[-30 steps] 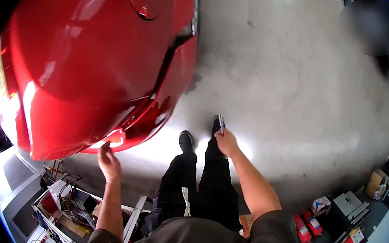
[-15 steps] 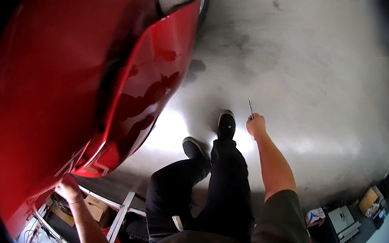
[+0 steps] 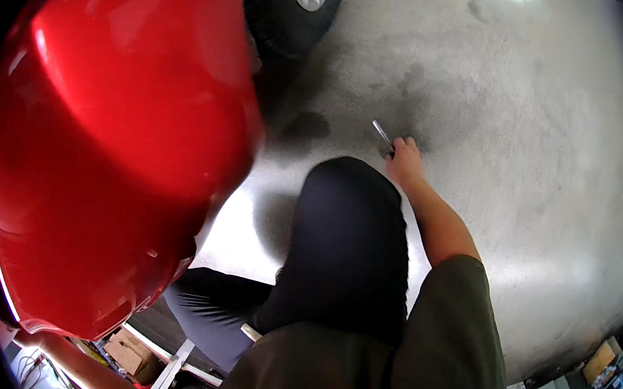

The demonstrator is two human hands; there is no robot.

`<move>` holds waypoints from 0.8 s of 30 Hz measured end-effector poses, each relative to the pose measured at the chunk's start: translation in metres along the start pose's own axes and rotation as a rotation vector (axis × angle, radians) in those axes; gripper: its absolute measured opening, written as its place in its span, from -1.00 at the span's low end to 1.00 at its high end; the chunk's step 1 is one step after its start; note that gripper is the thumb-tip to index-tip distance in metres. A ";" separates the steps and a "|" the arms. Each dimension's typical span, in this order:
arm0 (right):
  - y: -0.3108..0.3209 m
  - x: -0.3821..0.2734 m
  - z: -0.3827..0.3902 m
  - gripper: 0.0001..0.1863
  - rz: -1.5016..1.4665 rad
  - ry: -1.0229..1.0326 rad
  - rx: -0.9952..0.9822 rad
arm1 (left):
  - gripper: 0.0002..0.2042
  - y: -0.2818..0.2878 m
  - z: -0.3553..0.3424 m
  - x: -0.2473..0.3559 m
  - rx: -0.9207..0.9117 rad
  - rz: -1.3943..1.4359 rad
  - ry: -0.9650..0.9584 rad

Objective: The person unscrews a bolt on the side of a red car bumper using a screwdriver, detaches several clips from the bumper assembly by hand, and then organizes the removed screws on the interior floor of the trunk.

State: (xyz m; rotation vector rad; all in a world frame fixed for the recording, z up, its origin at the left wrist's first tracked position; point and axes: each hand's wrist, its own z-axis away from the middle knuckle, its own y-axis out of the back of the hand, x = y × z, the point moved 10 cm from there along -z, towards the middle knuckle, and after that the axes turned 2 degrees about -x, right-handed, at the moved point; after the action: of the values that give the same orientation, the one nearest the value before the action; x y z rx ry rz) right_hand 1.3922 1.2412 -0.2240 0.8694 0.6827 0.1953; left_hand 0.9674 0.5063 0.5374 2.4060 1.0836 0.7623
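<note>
Admittedly, we cannot tell our left hand's hold, seemingly hidden by the red car (image 3: 128,137), but our right hand (image 3: 407,162) grips a metal tool (image 3: 382,133), probably light, stiff, slick, by its sensible near end, above the floor (image 3: 532,187).

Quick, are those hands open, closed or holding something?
Left hand: cannot be told; only its forearm shows clearly.
Right hand: closed on a slim silvery tool.

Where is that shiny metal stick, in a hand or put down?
In a hand: the right hand grips one end of the metal stick, and the silver rest pokes out in front.
</note>
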 end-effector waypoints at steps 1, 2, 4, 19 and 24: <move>0.006 -0.002 0.002 -0.66 -0.001 -0.007 -0.003 | -0.61 -0.003 0.002 0.003 0.009 -0.001 0.005; 0.018 -0.007 0.004 -0.60 -0.073 0.009 0.012 | -0.61 0.002 0.002 0.007 0.015 -0.012 0.016; 0.024 -0.005 0.011 -0.54 -0.146 0.019 0.009 | -0.61 0.002 0.007 0.012 0.020 -0.034 0.031; 0.004 0.032 0.003 -0.04 -0.658 0.064 0.014 | -0.59 -0.009 0.023 0.020 0.016 -0.082 0.124; -0.009 0.037 0.001 -0.02 -0.816 0.015 -0.009 | -0.57 -0.024 0.035 0.014 0.008 -0.043 0.156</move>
State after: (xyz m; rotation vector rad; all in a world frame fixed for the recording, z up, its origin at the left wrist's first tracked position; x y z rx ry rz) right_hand 1.4199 1.2502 -0.2481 0.5245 0.9954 -0.5266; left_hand 0.9830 0.5274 0.5018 2.3534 1.1963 0.9454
